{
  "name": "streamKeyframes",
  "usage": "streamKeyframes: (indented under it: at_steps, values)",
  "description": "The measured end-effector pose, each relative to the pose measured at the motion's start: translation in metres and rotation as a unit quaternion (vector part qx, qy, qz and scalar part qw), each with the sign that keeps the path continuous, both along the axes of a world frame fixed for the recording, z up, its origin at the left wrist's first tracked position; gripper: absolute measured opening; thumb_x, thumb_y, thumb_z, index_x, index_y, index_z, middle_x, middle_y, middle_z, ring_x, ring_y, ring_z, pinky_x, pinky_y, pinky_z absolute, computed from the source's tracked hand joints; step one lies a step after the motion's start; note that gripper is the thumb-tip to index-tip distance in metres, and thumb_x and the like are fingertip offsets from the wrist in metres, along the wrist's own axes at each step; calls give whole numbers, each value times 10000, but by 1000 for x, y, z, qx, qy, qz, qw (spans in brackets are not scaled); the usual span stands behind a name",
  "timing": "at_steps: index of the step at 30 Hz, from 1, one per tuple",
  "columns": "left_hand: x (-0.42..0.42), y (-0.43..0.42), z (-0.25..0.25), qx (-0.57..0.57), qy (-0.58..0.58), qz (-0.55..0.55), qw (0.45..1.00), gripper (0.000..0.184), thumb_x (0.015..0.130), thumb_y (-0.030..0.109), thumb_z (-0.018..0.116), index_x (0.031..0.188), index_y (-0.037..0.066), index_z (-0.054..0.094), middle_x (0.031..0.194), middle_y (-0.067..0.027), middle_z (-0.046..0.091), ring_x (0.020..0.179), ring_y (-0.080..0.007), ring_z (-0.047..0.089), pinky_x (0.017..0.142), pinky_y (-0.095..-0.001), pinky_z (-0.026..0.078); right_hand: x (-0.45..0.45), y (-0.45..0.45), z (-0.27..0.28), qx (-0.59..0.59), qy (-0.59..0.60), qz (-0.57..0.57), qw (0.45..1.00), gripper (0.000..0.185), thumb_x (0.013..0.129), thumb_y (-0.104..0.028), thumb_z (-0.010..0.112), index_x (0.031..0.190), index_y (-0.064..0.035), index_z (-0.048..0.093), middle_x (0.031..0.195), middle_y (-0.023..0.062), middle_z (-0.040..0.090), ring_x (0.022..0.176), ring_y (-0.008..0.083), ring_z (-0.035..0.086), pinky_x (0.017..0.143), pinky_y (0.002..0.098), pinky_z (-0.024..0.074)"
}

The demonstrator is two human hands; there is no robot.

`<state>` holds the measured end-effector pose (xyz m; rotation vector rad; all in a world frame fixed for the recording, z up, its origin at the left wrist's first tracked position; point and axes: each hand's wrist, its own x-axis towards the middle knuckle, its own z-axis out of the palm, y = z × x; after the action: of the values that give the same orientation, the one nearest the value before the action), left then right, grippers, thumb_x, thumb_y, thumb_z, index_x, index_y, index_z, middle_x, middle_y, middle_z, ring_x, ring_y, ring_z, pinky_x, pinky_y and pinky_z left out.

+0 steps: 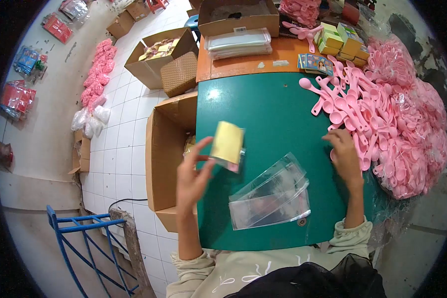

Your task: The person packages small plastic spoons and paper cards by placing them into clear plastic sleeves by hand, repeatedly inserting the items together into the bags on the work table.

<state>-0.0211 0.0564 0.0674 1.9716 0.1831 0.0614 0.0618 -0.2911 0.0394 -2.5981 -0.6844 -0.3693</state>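
Note:
My left hand point(194, 174) holds a small clear packet with a yellow card point(227, 140) in it, over the left part of the green table point(263, 109). Something pink shows at the packet's lower end. My right hand point(343, 151) is at the left edge of a heap of pink spoons point(352, 102), its fingers bent; whether they hold anything is too small to tell. Between my hands, nearer my body, several clear plastic bags point(273, 198) lie fanned out and overlapping.
Bagged pink spoons point(407, 149) bulge at the right edge. Small boxes point(340, 39), booklets point(315, 63) and a stack of clear bags point(238, 43) lie at the back. An open carton point(159, 164) stands left of the table. A blue metal frame point(84, 223) is at lower left.

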Motion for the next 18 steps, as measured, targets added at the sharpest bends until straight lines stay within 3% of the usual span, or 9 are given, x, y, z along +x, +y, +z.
streamKeyframes:
  at_steps: [1, 2, 4, 7, 10, 14, 16, 18]
  values:
    - [-3, 19, -12, -6, -44, 39, 998, 450, 835, 24, 557, 1275, 87, 485, 1234, -66, 534, 946, -132, 563, 723, -249, 495, 5, -17, -1, -23, 10, -5, 1000, 298, 673, 62, 510, 945, -22, 598, 978, 131, 568, 954, 310, 533, 847, 394, 423]
    - [-7, 32, -6, 104, -35, 81, 991, 414, 847, 51, 558, 1255, 77, 496, 1239, -102, 524, 993, -192, 572, 820, -309, 486, 8, -29, -3, -46, 20, -11, 999, 297, 663, 60, 510, 936, -20, 598, 978, 124, 572, 955, 305, 531, 848, 390, 420]
    - [-9, 52, -18, 377, -98, 140, 910, 354, 828, 33, 560, 1180, 41, 524, 1236, -168, 507, 1015, -321, 563, 840, -396, 480, 10, -38, -6, -31, 15, -7, 999, 283, 675, 72, 540, 938, -16, 595, 984, 114, 570, 954, 295, 528, 853, 378, 414]
    - [-10, 38, -22, 484, -26, 126, 866, 310, 836, 112, 584, 1129, 23, 539, 1201, -184, 513, 1042, -365, 526, 868, -430, 444, 12, -41, -17, -2, 17, -9, 1000, 241, 700, 53, 579, 932, -12, 586, 991, 110, 567, 944, 287, 525, 849, 367, 411]
    - [4, -21, -13, 317, -61, -14, 947, 286, 821, 200, 635, 1053, 42, 573, 1092, -174, 542, 982, -338, 558, 837, -401, 466, 11, -34, -9, -26, -6, 3, 1000, 201, 729, 21, 603, 924, -9, 572, 977, 109, 568, 912, 283, 527, 821, 364, 418]
    - [11, -97, -29, 261, -120, -130, 949, 404, 776, 162, 674, 1097, -18, 509, 1008, -175, 511, 886, -327, 564, 768, -393, 470, 10, -26, -5, -23, -51, -8, 998, 156, 754, -51, 607, 901, -9, 575, 947, 115, 570, 910, 303, 522, 778, 383, 429]
    - [20, -110, -48, 278, -172, -131, 936, 445, 754, 136, 689, 1113, -33, 488, 977, -172, 497, 827, -321, 564, 743, -397, 472, 5, -24, -6, 69, 34, -29, 997, 176, 800, -40, 583, 972, -6, 573, 916, 124, 554, 900, 304, 523, 754, 376, 431]
    - [23, -109, -54, 147, -127, -149, 970, 440, 729, 79, 694, 1110, -12, 494, 881, -136, 503, 788, -272, 552, 703, -384, 474, -3, -6, 1, 132, 93, -42, 986, 195, 823, -30, 563, 1017, -3, 572, 927, 134, 536, 898, 301, 524, 753, 367, 431]
